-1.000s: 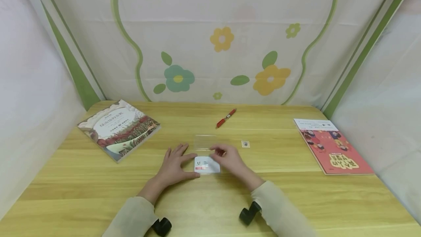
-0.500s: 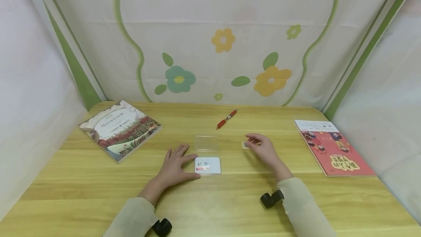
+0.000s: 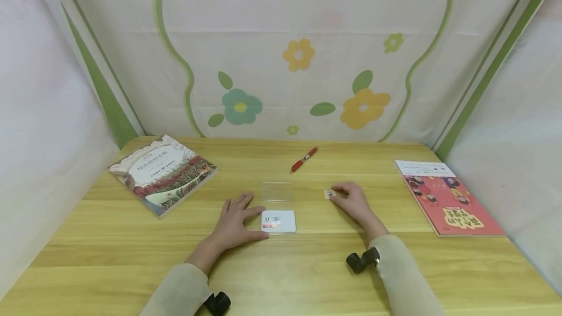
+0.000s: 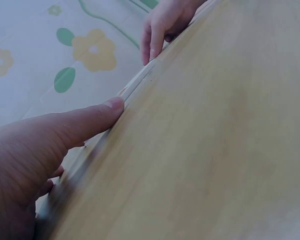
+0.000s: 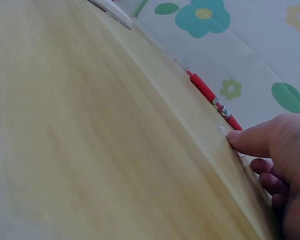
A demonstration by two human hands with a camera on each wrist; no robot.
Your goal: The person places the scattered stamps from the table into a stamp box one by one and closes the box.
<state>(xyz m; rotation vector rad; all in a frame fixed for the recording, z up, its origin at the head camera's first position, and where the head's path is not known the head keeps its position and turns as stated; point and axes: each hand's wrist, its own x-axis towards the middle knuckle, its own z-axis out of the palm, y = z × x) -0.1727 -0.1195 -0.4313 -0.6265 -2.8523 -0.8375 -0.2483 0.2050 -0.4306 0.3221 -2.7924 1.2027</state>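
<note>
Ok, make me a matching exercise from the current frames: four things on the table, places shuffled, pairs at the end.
Things
1. white card
2. red pen
3. small square piece
4. coral-red book

Places
A. farthest right of the four
B. at the thumb and index finger of the right hand
C. beside the left hand
D. nearest of the four to the floral curtain

Pairs: 1-C, 2-D, 3-B, 4-A
</note>
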